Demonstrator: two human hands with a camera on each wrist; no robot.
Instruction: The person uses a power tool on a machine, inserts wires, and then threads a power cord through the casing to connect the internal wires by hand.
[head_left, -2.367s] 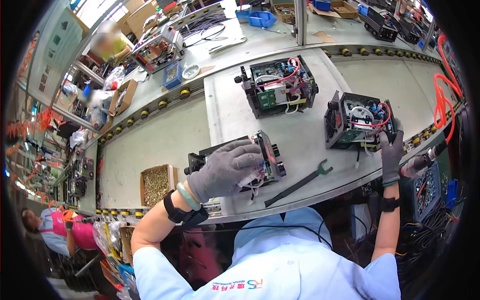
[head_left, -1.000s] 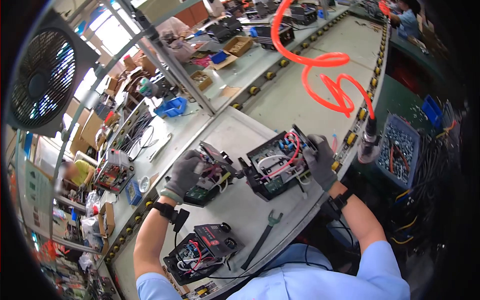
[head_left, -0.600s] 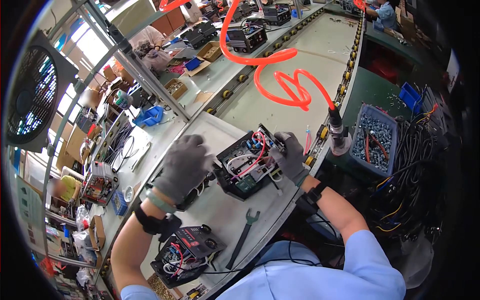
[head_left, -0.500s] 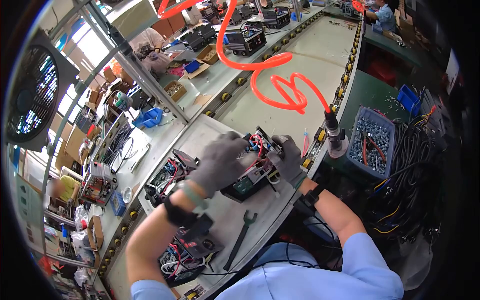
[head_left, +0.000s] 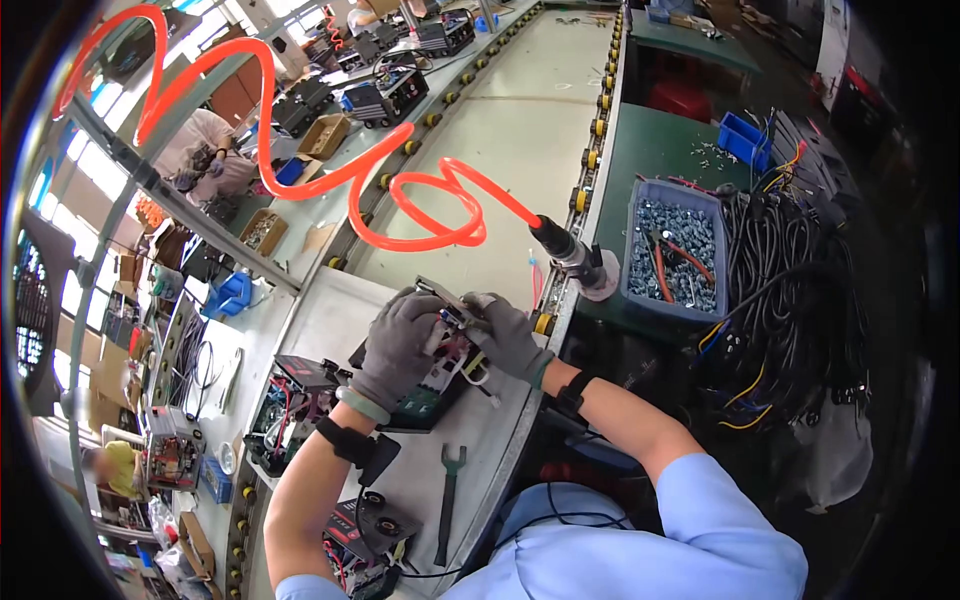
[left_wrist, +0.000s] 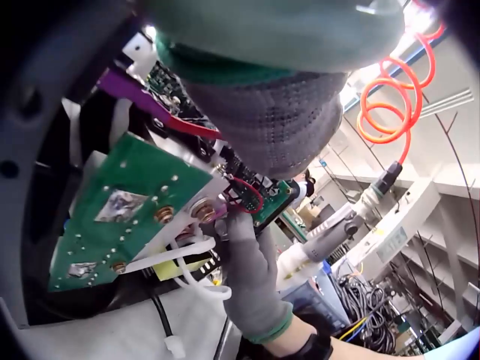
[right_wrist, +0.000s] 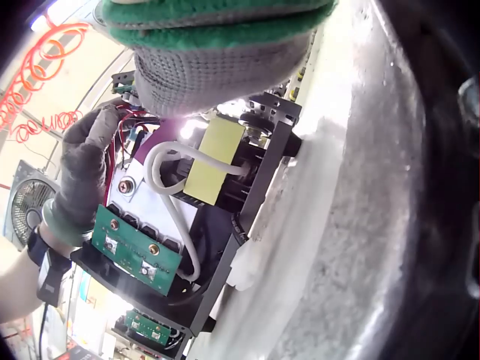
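We see the black electronics chassis (head_left: pixel 425 385) tilted on the table (head_left: pixel 320 320), just beyond the wrench (head_left: pixel 447 497). The left hand (head_left: pixel 398 340) curls its fingers (right_wrist: pixel 82 161) over the chassis's wired top. The right hand (head_left: pixel 505 338) pinches that same top edge, its fingers (left_wrist: pixel 244 240) closed on it.

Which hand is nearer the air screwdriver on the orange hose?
Right. The right hand grips the open unit just below-left of the air screwdriver; the left hand holds the unit's far side.
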